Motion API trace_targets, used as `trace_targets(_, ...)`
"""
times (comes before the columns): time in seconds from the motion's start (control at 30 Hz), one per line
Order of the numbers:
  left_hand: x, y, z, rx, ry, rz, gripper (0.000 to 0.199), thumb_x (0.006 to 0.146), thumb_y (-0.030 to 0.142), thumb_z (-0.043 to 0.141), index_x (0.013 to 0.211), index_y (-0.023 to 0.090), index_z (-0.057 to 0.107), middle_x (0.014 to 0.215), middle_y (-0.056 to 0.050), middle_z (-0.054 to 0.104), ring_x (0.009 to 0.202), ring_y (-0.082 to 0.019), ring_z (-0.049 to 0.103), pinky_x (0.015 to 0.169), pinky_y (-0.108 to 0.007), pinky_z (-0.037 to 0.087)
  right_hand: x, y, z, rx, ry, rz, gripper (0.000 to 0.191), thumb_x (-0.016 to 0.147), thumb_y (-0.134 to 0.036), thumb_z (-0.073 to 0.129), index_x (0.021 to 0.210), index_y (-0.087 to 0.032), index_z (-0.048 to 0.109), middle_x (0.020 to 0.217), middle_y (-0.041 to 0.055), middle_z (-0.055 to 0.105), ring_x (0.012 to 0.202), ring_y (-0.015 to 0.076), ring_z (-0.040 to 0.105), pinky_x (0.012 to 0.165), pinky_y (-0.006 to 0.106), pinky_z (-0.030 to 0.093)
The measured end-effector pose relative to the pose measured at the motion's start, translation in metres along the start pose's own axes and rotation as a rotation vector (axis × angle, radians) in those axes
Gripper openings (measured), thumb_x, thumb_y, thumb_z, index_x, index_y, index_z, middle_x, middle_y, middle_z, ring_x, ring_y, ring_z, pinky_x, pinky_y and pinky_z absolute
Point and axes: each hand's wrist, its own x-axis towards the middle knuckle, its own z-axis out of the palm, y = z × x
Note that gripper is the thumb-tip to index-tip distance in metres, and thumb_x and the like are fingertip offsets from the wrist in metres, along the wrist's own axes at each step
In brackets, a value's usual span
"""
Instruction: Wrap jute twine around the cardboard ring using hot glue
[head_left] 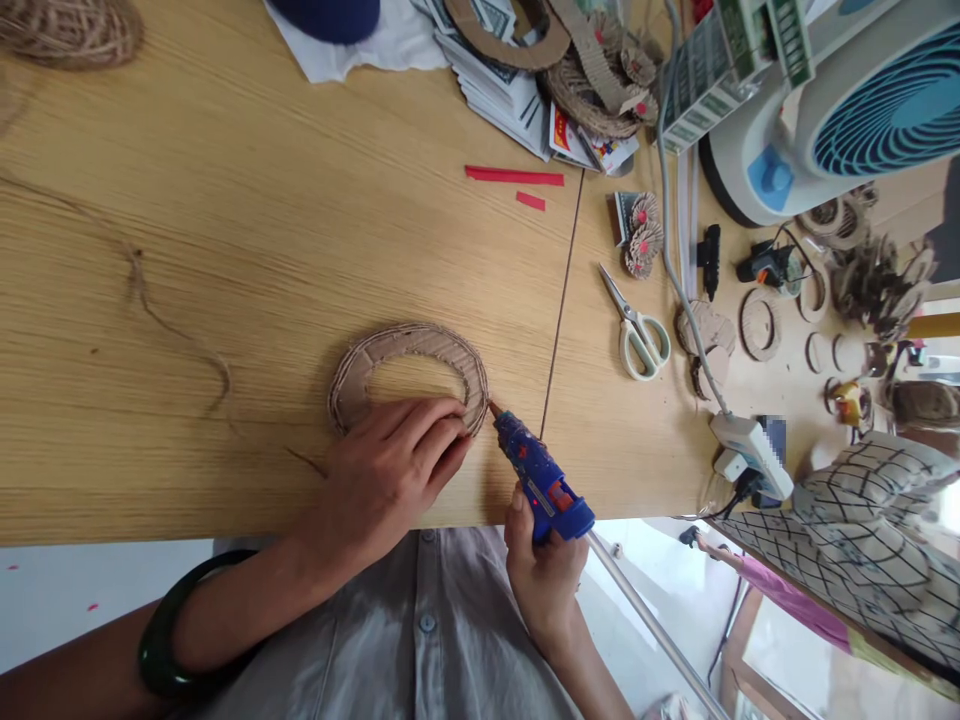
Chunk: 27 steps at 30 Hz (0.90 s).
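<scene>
Ring (350, 384) held on table (262, 230) by left hand (394, 460), fingers (421, 416) together, whether pinching cannot be told; glue gun (534, 470) gripped by right hand (549, 575), nozzle (495, 410) at ring's outer edge. Edge best followed evenly, fingers kept clear.

A cardboard ring (409, 344) (twine (334, 388) round its edge) lies flat; a blue glue gun (534, 468) points at its rim.
</scene>
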Motion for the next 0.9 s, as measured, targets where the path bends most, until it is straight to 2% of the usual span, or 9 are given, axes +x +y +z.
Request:
trace_targets(0.13, 0.001, 0.001, -0.001, 0.001, 0.004, -0.015, 0.011, 0.094, 0.022, 0.063, 0.105, 0.02, 0.063, 0.113, -0.002, 0.071, 0.101, -0.021, 0.067, 0.092, -0.039, 0.053, -0.002, 0.0, 0.0, 0.008, -0.024, 0.027, 0.03, 0.097, -0.039, 0.052, 0.081, -0.018, 0.067, 0.057, 0.0013, 0.062, 0.049, 0.0162, 0.06, 0.049, 0.026, 0.05)
trace_targets(0.33, -0.001, 0.002, -0.001, -0.069, 0.035, -0.015, 0.008, 0.094, 0.018, 0.061, 0.102, 0.017, 0.062, 0.114, -0.005, 0.069, 0.103, -0.019, 0.067, 0.094, -0.036, 0.055, -0.004, 0.001, -0.004, 0.035, -0.022, 0.03, 0.031, 0.097, -0.037, 0.053, 0.076, -0.018, 0.066, 0.051, -0.001, 0.057, 0.046, 0.0153, 0.057, 0.046, 0.025, 0.047)
trace_targets(0.63, -0.004, 0.001, 0.003, -0.078, 0.058, -0.017, 0.007, 0.095, 0.015, 0.059, 0.101, 0.018, 0.06, 0.122, -0.006, 0.066, 0.11, -0.019, 0.066, 0.1, -0.033, 0.054, -0.009, 0.002, -0.002, 0.07, -0.051, 0.073, 0.025, 0.096, -0.037, 0.055, 0.09, -0.017, 0.069, 0.063, 0.0026, 0.065, 0.053, 0.0162, 0.061, 0.051, 0.026, 0.05)
trace_targets(0.77, -0.006, 0.001, -0.001, -0.128, 0.053, -0.029, 0.007, 0.095, 0.015, 0.06, 0.1, 0.019, 0.06, 0.124, -0.006, 0.065, 0.112, -0.018, 0.065, 0.103, -0.033, 0.052, -0.01, 0.002, -0.004, 0.08, -0.058, 0.067, 0.027, 0.097, -0.038, 0.054, 0.087, -0.017, 0.068, 0.061, 0.0023, 0.064, 0.051, 0.0159, 0.06, 0.049, 0.025, 0.049)
trace_targets(0.9, -0.01, -0.003, -0.007, -0.098, 0.043, -0.023, 0.015, 0.093, 0.015, 0.063, 0.107, 0.019, 0.06, 0.125, -0.007, 0.064, 0.113, -0.02, 0.063, 0.104, -0.037, 0.051, -0.013, 0.002, -0.007, 0.056, -0.054, 0.049, 0.028, 0.096, -0.039, 0.054, 0.083, -0.017, 0.067, 0.058, 0.0014, 0.061, 0.05, 0.0155, 0.059, 0.047, 0.025, 0.047)
